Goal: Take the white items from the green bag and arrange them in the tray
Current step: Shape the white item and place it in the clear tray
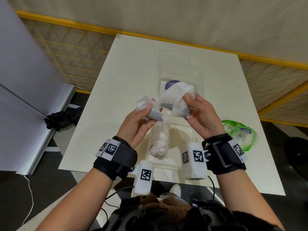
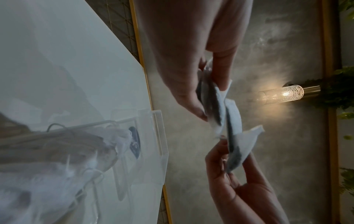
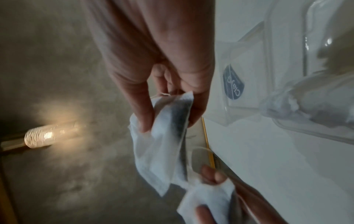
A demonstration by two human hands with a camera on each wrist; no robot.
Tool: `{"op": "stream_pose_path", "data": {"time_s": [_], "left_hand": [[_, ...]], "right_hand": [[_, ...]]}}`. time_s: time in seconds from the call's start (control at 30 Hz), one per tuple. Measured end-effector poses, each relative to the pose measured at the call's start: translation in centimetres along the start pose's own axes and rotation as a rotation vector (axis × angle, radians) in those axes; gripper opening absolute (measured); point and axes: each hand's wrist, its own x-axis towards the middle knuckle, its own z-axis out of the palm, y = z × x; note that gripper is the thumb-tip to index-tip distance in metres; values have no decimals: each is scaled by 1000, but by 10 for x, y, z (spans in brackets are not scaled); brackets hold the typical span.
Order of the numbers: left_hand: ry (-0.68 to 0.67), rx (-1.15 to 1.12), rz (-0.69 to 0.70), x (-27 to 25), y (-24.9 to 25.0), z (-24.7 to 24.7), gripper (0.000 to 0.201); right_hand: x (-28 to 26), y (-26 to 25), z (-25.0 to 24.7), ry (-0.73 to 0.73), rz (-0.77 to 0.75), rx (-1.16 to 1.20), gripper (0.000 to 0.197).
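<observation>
Hands raised above the desk [image 1: 126, 67], each gripping a white sachet with dark contents. Left hand [image 1: 138, 124] pinches one white sachet [image 1: 148, 107] between thumb and fingers; right hand [image 1: 198, 114] pinches a second sachet [image 1: 176, 99]. The two sachets touch at their inner corners and appear joined or tangled there. Directly below, nearer the body, lies the clear tray [image 1: 188, 130], its long axis running away from the person, with a row of white sachets [image 1: 160, 142] already along its left side. The green bag [image 1: 240, 134] lies on the desk, right of the right wrist. Judged next: separate the pair, then lower each straight down.
</observation>
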Motion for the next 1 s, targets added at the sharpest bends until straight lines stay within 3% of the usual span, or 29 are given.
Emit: {"op": "stream_pose_path", "data": {"time_s": [0.2, 0.27, 0.4, 0.53, 0.63, 0.83, 1.0], "left_hand": [[103, 107, 36, 6, 2, -7, 13], [96, 137, 24, 7, 0, -6, 14], [50, 137, 11, 7, -1, -1, 40], [-4, 152, -4, 2, -2, 9, 48], [18, 193, -33, 1, -1, 8, 58], [-71, 209, -67, -2, 12, -6, 26], [-172, 390, 22, -7, 23, -4, 20]], "right_hand": [[-8, -7, -12, -70, -28, -27, 68], [-11, -6, -12, -95, -21, -71, 59], [-14, 4, -4, -189, 32, -180, 25], [-14, 20, 3, -201, 41, -443, 7], [-11, 26, 6, -182, -28, -514, 19], [-15, 14, -3, -234, -45, -431, 29], [-25, 7, -5, -338, 34, -315, 24]]}}
